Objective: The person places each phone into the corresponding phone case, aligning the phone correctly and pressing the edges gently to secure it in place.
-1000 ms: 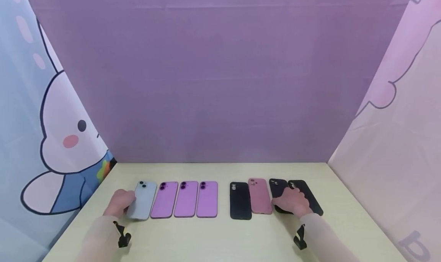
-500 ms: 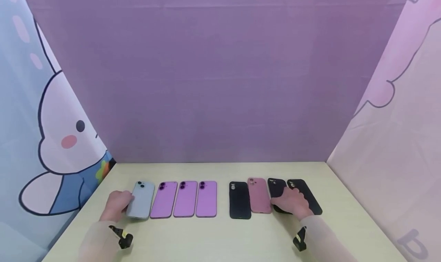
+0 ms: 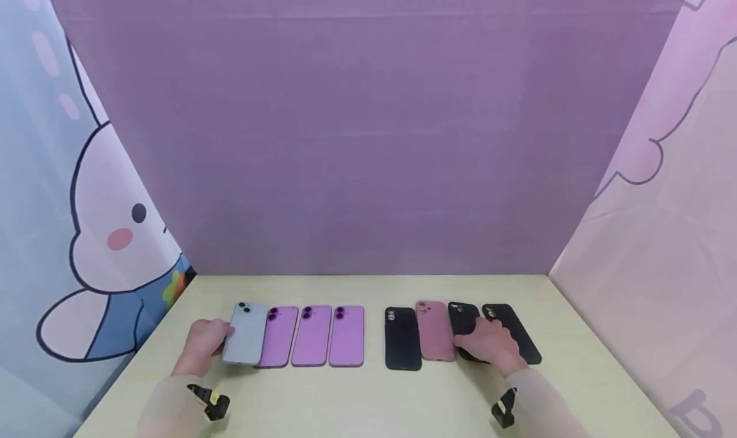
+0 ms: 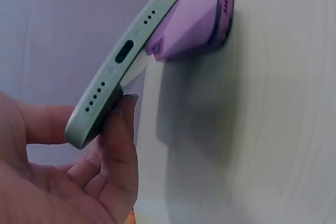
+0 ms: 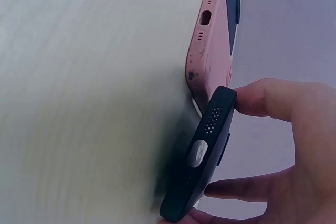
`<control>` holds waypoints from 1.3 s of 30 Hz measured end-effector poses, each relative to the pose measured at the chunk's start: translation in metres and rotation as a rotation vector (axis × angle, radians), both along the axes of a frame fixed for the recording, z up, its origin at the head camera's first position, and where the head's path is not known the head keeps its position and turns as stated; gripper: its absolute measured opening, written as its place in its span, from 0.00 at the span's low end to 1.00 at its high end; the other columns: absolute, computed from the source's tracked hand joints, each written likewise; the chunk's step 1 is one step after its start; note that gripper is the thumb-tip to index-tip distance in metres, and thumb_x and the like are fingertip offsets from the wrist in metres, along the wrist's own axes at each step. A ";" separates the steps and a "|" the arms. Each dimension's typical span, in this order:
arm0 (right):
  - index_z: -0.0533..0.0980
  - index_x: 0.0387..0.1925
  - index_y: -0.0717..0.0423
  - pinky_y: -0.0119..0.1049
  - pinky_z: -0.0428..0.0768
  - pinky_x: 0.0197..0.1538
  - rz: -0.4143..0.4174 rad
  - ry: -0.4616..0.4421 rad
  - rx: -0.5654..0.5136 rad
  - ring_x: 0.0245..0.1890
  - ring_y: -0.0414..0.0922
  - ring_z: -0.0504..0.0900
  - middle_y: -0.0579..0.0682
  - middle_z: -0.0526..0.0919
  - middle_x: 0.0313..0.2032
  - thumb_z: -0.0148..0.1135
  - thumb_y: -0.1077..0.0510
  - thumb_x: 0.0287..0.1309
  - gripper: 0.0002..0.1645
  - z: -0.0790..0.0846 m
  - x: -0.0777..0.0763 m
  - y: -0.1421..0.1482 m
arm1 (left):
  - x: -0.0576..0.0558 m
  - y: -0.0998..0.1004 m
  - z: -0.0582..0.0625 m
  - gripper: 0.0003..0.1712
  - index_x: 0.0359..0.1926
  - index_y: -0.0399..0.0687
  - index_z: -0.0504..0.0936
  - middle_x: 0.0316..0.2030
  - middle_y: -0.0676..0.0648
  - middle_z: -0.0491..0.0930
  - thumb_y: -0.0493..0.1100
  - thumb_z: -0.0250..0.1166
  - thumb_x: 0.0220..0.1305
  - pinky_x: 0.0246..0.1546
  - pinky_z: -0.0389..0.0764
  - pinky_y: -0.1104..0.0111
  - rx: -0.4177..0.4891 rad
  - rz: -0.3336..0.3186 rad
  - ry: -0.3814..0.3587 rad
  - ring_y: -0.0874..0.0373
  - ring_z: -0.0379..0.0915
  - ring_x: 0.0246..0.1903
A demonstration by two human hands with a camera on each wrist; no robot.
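Two edge grips, one toward each side of the table (image 3: 299,406)

The left hand (image 3: 206,341) pinches a pale blue phone (image 3: 245,339) by its outer long side, near the table's left edge. The phone is tilted, its shadow on the tabletop below, and its inner side covers part of the nearest purple phone (image 3: 278,339); whether they touch cannot be told. Toward the right edge, the right hand (image 3: 491,343) spans a tilted black phone (image 3: 462,320), thumb on the side facing the pink phone (image 3: 435,332), fingers toward the other side. Another black phone (image 3: 525,339) lies nearest the table's right edge.

The pale blue phone looks stiff, smooth and probably slick, fairly dense for its thinness; its back could well crack or scratch if dropped. A hold on one side alone probably lets it twist, so thumb and fingers on both long sides, at mid-length and clear of the camera lenses, should serve better. The black one looks duller and probably slips less; the hold across its width seems the steadier.
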State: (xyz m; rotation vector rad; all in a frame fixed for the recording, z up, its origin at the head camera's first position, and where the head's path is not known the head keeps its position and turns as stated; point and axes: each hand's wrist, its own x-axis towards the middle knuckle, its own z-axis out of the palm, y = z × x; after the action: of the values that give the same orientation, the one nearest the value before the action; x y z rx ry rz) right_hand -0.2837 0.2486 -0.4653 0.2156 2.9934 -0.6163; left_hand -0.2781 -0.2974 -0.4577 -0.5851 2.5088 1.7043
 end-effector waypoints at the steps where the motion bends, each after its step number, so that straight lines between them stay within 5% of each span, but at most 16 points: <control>1: 0.70 0.63 0.72 0.69 0.76 0.48 0.000 0.001 -0.003 0.52 0.73 0.75 0.77 0.72 0.55 0.67 0.36 0.50 0.51 0.000 0.001 0.000 | 0.000 0.002 0.001 0.36 0.65 0.11 0.54 0.59 0.22 0.62 0.39 0.50 0.68 0.59 0.72 0.45 0.012 -0.006 -0.002 0.35 0.64 0.55; 4: 0.70 0.63 0.72 0.69 0.76 0.48 0.003 0.005 -0.014 0.53 0.73 0.75 0.77 0.72 0.55 0.67 0.36 0.51 0.51 0.001 0.003 -0.002 | -0.001 0.006 0.003 0.36 0.67 0.12 0.54 0.61 0.23 0.61 0.40 0.51 0.69 0.63 0.69 0.44 0.046 -0.019 -0.007 0.35 0.64 0.56; 14: 0.69 0.65 0.71 0.67 0.77 0.46 0.013 0.037 -0.053 0.53 0.73 0.76 0.77 0.73 0.55 0.68 0.36 0.51 0.52 0.005 0.009 -0.014 | 0.000 0.022 0.003 0.30 0.63 0.15 0.66 0.50 0.32 0.73 0.38 0.54 0.67 0.41 0.78 0.65 0.053 -0.069 0.014 0.46 0.71 0.45; 23: 0.70 0.64 0.70 0.66 0.78 0.46 -0.001 0.039 -0.057 0.52 0.70 0.77 0.76 0.74 0.55 0.68 0.34 0.51 0.52 0.010 0.014 -0.019 | 0.001 0.034 -0.001 0.29 0.62 0.16 0.67 0.44 0.36 0.79 0.36 0.56 0.66 0.40 0.81 0.66 0.115 -0.075 0.043 0.53 0.76 0.40; 32: 0.70 0.64 0.72 0.66 0.77 0.51 0.010 0.062 -0.105 0.56 0.71 0.76 0.76 0.75 0.57 0.67 0.36 0.54 0.50 0.013 0.015 -0.023 | 0.000 0.048 0.000 0.31 0.66 0.19 0.65 0.52 0.33 0.77 0.37 0.55 0.68 0.43 0.82 0.63 0.151 -0.067 0.013 0.49 0.75 0.45; 39: 0.70 0.63 0.73 0.63 0.77 0.53 0.029 0.091 -0.151 0.56 0.69 0.77 0.74 0.77 0.57 0.67 0.36 0.55 0.50 0.012 0.015 -0.029 | 0.002 0.061 -0.002 0.30 0.65 0.17 0.65 0.49 0.34 0.78 0.36 0.55 0.68 0.43 0.82 0.63 0.211 -0.081 0.037 0.50 0.77 0.44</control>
State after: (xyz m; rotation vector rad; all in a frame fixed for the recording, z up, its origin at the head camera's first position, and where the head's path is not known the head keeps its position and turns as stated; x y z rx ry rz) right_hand -0.2684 0.2200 -0.4528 0.1378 3.0108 -0.8671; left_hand -0.2765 -0.2366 -0.4596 -0.4322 2.2998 1.9323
